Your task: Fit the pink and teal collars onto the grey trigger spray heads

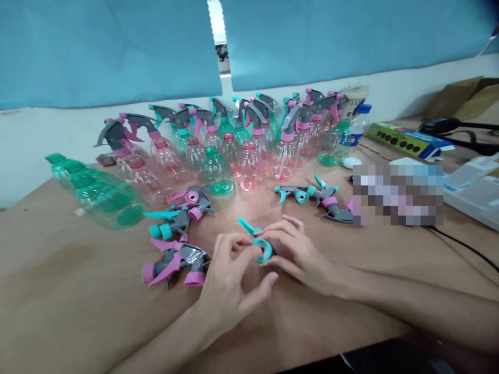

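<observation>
Between my hands is a trigger spray head with a teal collar (268,250) and teal trigger; its collar opening faces me. My right hand (306,257) grips it from the right, thumb below and fingers above. My left hand (230,272) is curled at its left side, index fingertip at the collar opening and thumb held apart; some of its fingers are hidden. Left of my hands lie a pink-and-grey spray head (181,262), a teal-and-grey one (171,223) and another pink one (195,201). Beyond my right hand lie a teal spray head (294,193) and a pink-collared one (337,210).
Open-necked bottles, including a green one (218,171) and a pink one (249,166), stand before rows of bottles with spray heads. Green bottles (109,200) lie at left. A drink bottle (359,127), a box (405,140) and a white plastic organizer (475,187) are at right.
</observation>
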The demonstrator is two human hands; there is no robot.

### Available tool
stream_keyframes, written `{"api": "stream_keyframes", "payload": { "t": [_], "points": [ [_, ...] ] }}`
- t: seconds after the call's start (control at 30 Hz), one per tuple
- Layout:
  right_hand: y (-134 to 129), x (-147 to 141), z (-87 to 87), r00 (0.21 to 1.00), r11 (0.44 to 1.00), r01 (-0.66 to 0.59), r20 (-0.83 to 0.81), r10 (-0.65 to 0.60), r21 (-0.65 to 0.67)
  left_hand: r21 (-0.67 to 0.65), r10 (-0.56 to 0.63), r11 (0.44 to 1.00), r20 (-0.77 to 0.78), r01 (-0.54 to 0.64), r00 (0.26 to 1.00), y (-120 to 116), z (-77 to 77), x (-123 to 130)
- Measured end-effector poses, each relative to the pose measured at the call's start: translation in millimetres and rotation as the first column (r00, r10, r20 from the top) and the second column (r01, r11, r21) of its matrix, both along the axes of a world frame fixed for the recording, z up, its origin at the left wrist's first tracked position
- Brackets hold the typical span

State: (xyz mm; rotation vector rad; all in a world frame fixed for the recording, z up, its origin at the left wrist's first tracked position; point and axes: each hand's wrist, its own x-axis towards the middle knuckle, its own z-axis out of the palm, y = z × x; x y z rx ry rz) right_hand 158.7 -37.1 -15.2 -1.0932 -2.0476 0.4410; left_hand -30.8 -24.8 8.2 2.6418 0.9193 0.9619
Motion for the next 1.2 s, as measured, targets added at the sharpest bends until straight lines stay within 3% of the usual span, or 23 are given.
{"api": "stream_keyframes", "payload": {
  "t": [0.07,0.2,0.33,0.47,0.63,0.73,0.87,1.0,1.2],
  "points": [
    [0,0,-0.1,1.000,1.000,-0.015,0.004,0.015,0.004,-0.006,-0.026,1.000,-0.004,0.026,1.000,1,0.1,-1],
    [1,0,-0.2,1.000,1.000,-0.026,0.002,0.026,0.011,-0.005,0.040,0.999,-0.024,-0.040,0.999,5,2.0,-3],
    [5,2,2.7,0.999,0.998,-0.038,0.024,0.037,0.041,0.045,-0.042,0.998,0.089,0.039,0.995,3,2.9,-6],
    [14,15,11.7,0.995,0.995,0.032,0.096,-0.040,0.091,0.081,-0.107,0.992,0.168,0.094,0.980,-2,1.1,-7],
    [21,61,30.7,0.940,0.950,0.222,0.211,-0.268,0.220,0.017,-0.117,0.993,0.131,0.116,0.984,-2,-0.8,-5],
    [24,99,42.7,0.852,0.917,0.281,0.366,-0.374,0.284,-0.011,-0.090,0.996,0.085,0.091,0.992,0,-0.6,-4],
    [29,136,51.5,0.750,0.873,0.358,0.454,-0.480,0.332,0.007,-0.073,0.997,0.035,0.073,0.997,3,-1.2,-2],
    [38,144,43.6,0.716,0.886,0.338,0.524,-0.462,0.318,0.072,-0.084,0.994,-0.034,0.086,0.996,4,-0.2,-1],
    [38,128,24.9,0.773,0.942,0.234,0.541,-0.331,0.241,0.186,-0.051,0.979,-0.180,0.085,0.982,1,18.9,-20]
  ]
}}
